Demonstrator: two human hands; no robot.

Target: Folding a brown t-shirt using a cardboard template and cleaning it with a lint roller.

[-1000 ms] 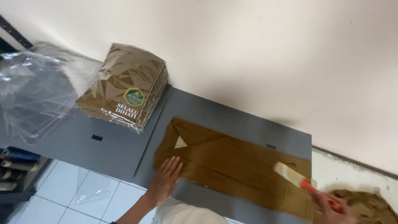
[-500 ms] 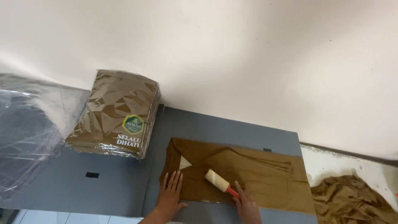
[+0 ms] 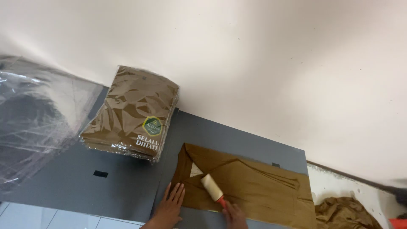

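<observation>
Garment [image 3: 250, 186], folded flat and brown, lies on the near right part of the grey tabletop [image 3: 127, 182], its long side running left to right. The left hand [image 3: 169, 208] rests palm down at the garment's near left corner, fingers [image 3: 178, 193] spread and released, gripping nothing; pressing there likely keeps the cloth from sliding or bunching. The right hand [image 3: 234, 215] is clenched around the red handle of a lint roller [image 3: 212, 188], whose pale drum lies on the cloth just right of a small white tag [image 3: 195, 171] at the neck, so the sticky drum touches the fabric. The roller sits just right of the left fingers, with a strip of cloth between them.

Far left of the garment stands a stack [image 3: 133, 112] of the same brown cloth in clear bags. Loose clear plastic [image 3: 34, 118] lies at the far left, and a crumpled brown cloth [image 3: 345, 212] sits off the right edge.
</observation>
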